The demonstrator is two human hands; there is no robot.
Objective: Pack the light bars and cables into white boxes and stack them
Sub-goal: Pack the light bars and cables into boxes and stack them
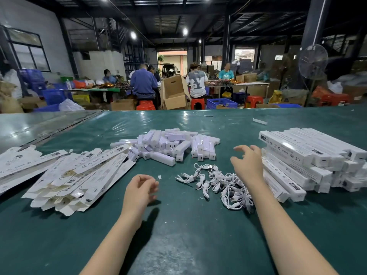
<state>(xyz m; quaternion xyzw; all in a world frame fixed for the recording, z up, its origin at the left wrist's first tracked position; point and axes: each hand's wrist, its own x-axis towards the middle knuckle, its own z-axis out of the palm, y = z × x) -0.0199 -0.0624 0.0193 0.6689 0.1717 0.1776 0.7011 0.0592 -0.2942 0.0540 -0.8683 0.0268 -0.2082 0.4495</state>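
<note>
Loose and empty, left hand [139, 188] and right hand [246, 165] above green table [178, 231]; perhaps 5 workers [143, 82] behind.

Straight ahead of you the light bars [168, 144] lie in a loose heap, short white pieces pointing in all directions. Nearer to you the cables [220, 181], thin and white, make one tangled bunch. On your left the flat boxes [75, 175] lie unfolded in a fanned pile. On your right the packed boxes [309, 161] are stacked in several layers, probably crosswise.
</note>
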